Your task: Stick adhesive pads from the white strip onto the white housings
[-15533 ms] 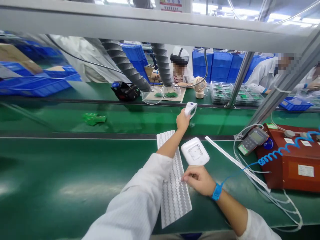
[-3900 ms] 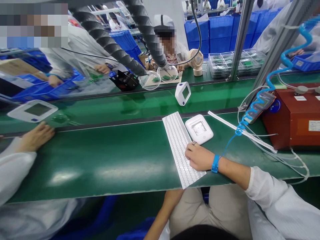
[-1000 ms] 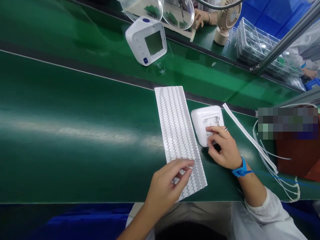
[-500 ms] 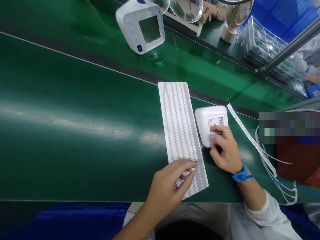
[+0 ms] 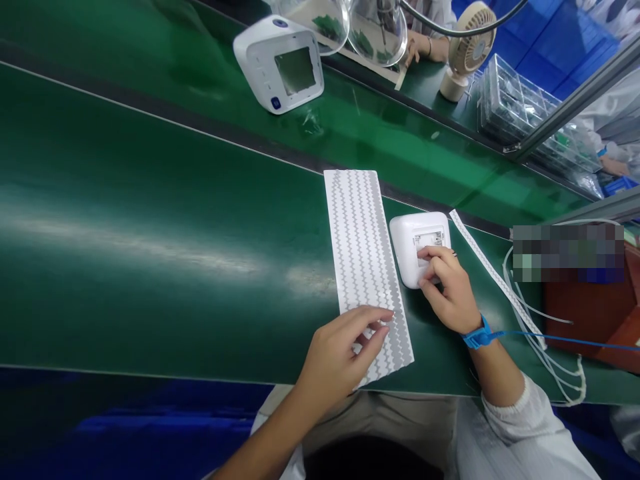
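Note:
A long white sheet of grey zigzag stickers (image 5: 363,253) lies on the green bench (image 5: 150,253). My left hand (image 5: 340,350) rests on the sheet's near end, fingers spread and pressing it down. Right of the sheet lies a white device shell (image 5: 413,233), back side up. My right hand (image 5: 447,290), with a blue wrist strap (image 5: 477,333), presses its fingertips into the recess on the shell's back. Whether a sticker sits under the fingertips is hidden.
A finished white monitor with a screen (image 5: 280,63) stands on the conveyor belt beyond the bench. A narrow white strip (image 5: 487,267) lies right of the shell, beside a red box (image 5: 590,320) with loose cables. A small fan (image 5: 465,47) and clear part trays (image 5: 525,107) stand at the far side.
Over the last second both hands stay almost in place; my right fingertips shift slightly on the shell's back. The view drifts a little. Earlier, my left hand set the monitor on the belt.

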`<state>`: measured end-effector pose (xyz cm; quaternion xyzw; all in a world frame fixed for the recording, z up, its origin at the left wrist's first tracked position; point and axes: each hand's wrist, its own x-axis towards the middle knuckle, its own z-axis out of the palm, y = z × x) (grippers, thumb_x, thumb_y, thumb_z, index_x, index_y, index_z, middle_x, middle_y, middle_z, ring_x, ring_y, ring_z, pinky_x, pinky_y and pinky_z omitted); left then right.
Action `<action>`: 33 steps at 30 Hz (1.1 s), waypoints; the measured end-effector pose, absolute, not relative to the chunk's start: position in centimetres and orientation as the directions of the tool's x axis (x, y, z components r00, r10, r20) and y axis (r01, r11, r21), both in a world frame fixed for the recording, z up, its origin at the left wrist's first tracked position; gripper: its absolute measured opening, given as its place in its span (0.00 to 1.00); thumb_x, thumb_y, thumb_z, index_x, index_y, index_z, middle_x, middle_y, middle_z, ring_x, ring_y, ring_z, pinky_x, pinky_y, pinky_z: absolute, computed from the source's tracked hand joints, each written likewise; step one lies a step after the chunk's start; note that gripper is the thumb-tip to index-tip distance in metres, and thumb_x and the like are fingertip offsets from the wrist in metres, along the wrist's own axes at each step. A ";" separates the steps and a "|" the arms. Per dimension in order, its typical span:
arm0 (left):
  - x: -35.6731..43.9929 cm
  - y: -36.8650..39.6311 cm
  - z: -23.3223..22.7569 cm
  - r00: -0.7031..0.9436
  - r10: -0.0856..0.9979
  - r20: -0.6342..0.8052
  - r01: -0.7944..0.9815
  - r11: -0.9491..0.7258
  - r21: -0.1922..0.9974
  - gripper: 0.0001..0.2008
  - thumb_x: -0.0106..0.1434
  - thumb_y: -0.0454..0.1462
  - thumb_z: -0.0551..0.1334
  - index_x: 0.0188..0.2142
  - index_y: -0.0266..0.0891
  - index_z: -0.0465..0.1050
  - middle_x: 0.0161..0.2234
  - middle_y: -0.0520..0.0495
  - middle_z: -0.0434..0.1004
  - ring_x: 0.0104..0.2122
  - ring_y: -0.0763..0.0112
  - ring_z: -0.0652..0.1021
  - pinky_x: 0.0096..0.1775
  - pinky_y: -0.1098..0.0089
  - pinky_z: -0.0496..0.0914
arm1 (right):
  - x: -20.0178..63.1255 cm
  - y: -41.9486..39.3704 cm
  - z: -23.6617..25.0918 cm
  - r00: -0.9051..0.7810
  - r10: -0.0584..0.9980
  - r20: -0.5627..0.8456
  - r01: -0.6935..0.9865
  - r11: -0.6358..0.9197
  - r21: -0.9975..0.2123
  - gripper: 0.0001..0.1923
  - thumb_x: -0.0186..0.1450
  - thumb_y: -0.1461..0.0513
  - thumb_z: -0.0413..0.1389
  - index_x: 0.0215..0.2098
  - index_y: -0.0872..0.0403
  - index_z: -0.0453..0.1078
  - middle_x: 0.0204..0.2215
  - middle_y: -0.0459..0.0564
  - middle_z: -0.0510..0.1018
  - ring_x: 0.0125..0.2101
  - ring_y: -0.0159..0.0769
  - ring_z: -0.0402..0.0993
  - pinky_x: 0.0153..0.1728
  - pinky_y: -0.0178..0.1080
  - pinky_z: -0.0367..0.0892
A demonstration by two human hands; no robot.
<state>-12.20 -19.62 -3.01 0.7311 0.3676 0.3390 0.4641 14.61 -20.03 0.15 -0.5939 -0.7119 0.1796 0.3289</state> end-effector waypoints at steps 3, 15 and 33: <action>-12.0 -19.5 -3.1 0.494 0.858 0.141 0.210 -0.275 0.938 0.09 0.78 0.36 0.65 0.51 0.46 0.87 0.46 0.51 0.93 0.37 0.72 0.89 0.31 0.79 0.79 | 14.7 -19.9 -0.3 -0.118 0.951 0.287 0.759 0.273 -0.591 0.08 0.72 0.68 0.57 0.39 0.48 0.66 0.59 0.58 0.78 0.57 0.52 0.77 0.58 0.56 0.72; -11.6 -18.8 -4.4 0.346 0.938 0.014 0.106 -0.054 0.993 0.14 0.79 0.45 0.65 0.53 0.43 0.86 0.48 0.43 0.90 0.41 0.65 0.88 0.36 0.70 0.86 | 15.0 -19.3 -2.8 -0.111 0.908 0.405 0.768 0.337 -0.545 0.05 0.73 0.67 0.57 0.41 0.49 0.70 0.60 0.60 0.79 0.60 0.55 0.76 0.62 0.59 0.71; -11.3 -18.7 -5.2 0.273 0.952 0.137 0.190 -0.193 0.963 0.11 0.76 0.39 0.63 0.52 0.42 0.83 0.52 0.42 0.83 0.54 0.60 0.84 0.48 0.64 0.88 | 11.7 -21.8 -1.9 -0.287 0.948 -0.137 0.858 0.191 -0.476 0.05 0.78 0.65 0.63 0.52 0.53 0.78 0.44 0.51 0.83 0.43 0.40 0.80 0.45 0.40 0.68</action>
